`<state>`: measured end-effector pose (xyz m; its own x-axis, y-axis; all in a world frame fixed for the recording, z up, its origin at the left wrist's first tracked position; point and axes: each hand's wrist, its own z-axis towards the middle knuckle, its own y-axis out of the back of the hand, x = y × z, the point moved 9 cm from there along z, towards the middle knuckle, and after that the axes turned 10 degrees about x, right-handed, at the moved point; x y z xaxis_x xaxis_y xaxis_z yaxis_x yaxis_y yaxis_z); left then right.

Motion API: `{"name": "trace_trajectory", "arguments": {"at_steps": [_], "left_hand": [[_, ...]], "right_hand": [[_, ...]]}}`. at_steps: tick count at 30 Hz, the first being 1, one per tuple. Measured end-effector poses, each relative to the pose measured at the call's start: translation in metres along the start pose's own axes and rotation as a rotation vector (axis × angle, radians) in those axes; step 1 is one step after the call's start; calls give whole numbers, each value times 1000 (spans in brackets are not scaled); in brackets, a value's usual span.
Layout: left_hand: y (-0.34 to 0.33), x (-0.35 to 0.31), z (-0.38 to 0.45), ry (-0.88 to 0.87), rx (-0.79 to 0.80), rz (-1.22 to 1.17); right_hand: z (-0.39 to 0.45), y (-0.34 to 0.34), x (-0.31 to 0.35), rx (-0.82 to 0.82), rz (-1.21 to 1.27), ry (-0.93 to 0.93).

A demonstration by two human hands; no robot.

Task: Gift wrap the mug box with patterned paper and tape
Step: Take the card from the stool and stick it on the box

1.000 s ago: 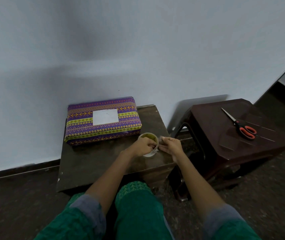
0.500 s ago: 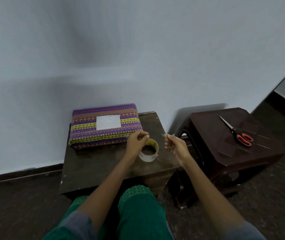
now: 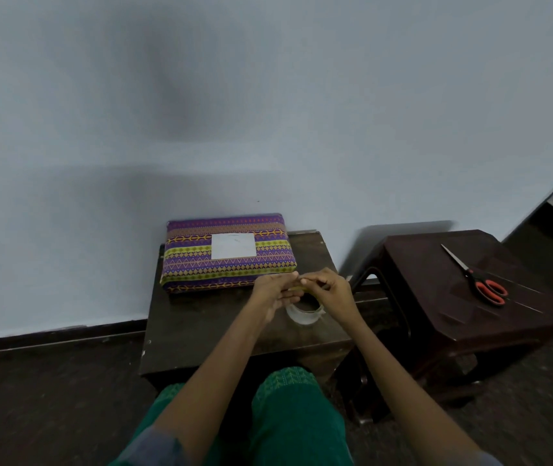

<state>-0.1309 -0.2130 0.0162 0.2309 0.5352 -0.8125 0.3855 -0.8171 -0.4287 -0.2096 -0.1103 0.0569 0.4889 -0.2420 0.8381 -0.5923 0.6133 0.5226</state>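
Head view: the only camera, looking down past your knees at two dark stools.
Wrapped box (image 3: 229, 252): lies flat at the far side of the small table (image 3: 201, 327), centre of the frame, against the wall; purple, yellow and orange patterned paper covers it, with a white rectangle on its top face.
Tape roll (image 3: 303, 313): clear, resting on the table just below your hands, near the box's lower right corner.
Left hand (image 3: 275, 290): your fingers are curled, fingertips meeting the right hand's above the roll; they seem to pinch something small and pale, probably the tape's end, though blur hides what it is.
Right hand (image 3: 330, 290): your fingers are bent inward, thumb and forefinger pinched at the same spot; I cannot tell what they grip.
Scissors (image 3: 476, 277): red handles, blades together, lying on the plastic stool (image 3: 453, 317) at the right of the frame, well apart from your hands.
Clothing: green trousers and grey sleeve cuffs fill the bottom edge.
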Motion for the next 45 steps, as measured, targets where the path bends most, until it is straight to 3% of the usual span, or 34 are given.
{"name": "trace_trajectory", "arguments": {"at_steps": [8, 14, 18, 30, 36, 45], "left_hand": [[2, -13, -1, -51, -3, 111], [-4, -16, -3, -4, 83, 107], [-2, -19, -1, -44, 4, 239], [9, -34, -1, -293, -140, 557], [2, -41, -4, -401, -103, 756], [-7, -55, -17, -594, -42, 1214]], "right_hand": [[6, 3, 8, 66, 48, 34], [11, 5, 8, 101, 27, 7], [10, 2, 9, 143, 28, -1], [19, -5, -5, 253, 148, -317], [24, -11, -16, 320, 115, -447], [17, -24, -29, 367, 408, -655]]}}
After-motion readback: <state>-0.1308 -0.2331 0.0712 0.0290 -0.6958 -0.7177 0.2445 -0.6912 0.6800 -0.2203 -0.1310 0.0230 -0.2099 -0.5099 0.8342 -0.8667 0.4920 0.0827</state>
